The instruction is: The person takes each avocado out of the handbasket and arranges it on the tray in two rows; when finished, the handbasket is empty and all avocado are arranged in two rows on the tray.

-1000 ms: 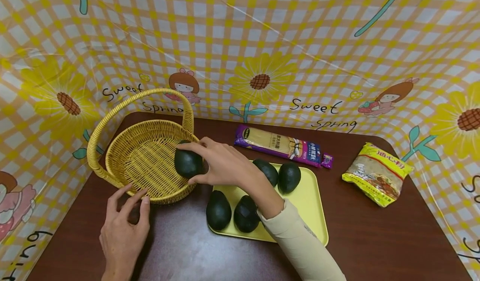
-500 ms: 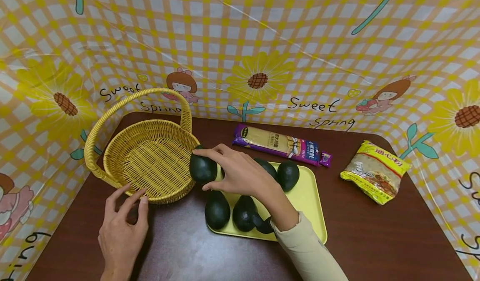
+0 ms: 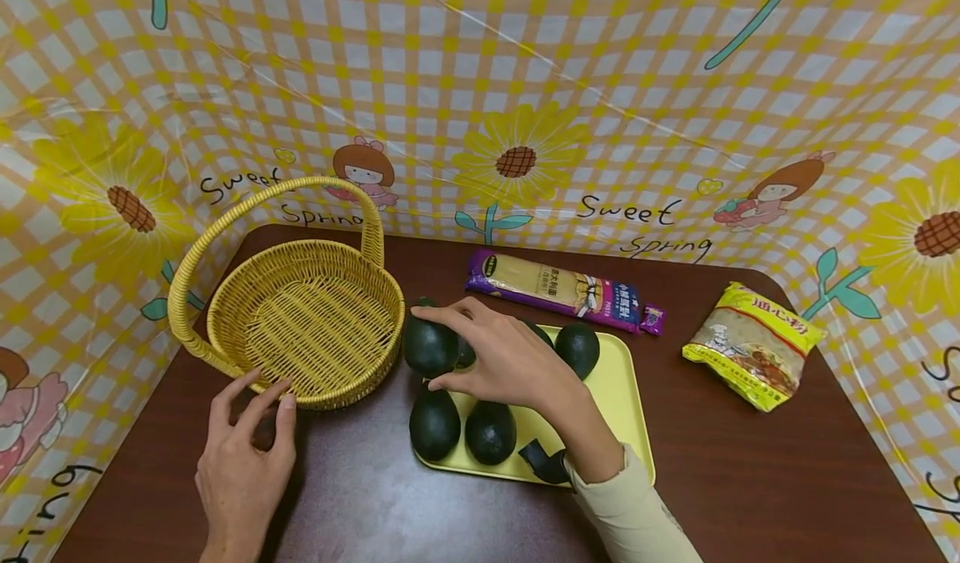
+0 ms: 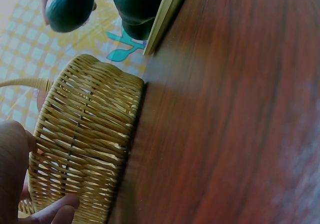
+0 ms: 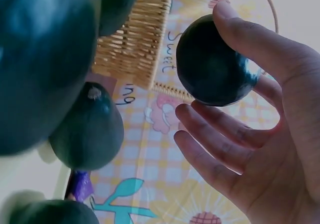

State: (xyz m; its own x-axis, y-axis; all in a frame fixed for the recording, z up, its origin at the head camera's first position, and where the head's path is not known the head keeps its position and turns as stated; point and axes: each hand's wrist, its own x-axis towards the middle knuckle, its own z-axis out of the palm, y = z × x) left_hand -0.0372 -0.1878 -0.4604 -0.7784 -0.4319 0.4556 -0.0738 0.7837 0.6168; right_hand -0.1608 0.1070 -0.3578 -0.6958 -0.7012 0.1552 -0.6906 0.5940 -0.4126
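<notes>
My right hand (image 3: 513,359) grips a dark green avocado (image 3: 431,350) between thumb and fingers, above the far left corner of a yellow tray (image 3: 618,413). In the right wrist view the held avocado (image 5: 212,62) is off any surface. Several more avocados lie on the tray, such as the front left avocado (image 3: 435,425) and the back right avocado (image 3: 577,350); others are partly covered by my right hand. With my left hand (image 3: 247,454) I hold the near rim of a yellow wicker basket (image 3: 303,329), whose woven side (image 4: 85,139) shows in the left wrist view.
Behind the tray lies a purple pasta packet (image 3: 555,289). A yellow bag of macaroni (image 3: 753,348) lies at the right. The basket's tall handle (image 3: 277,192) arches over it. A checked cloth (image 3: 600,113) hangs behind the brown table (image 3: 750,480).
My right hand has carried the avocado rightward, from over the basket's right side to above the tray's far left corner. The left hand stays on the basket's rim.
</notes>
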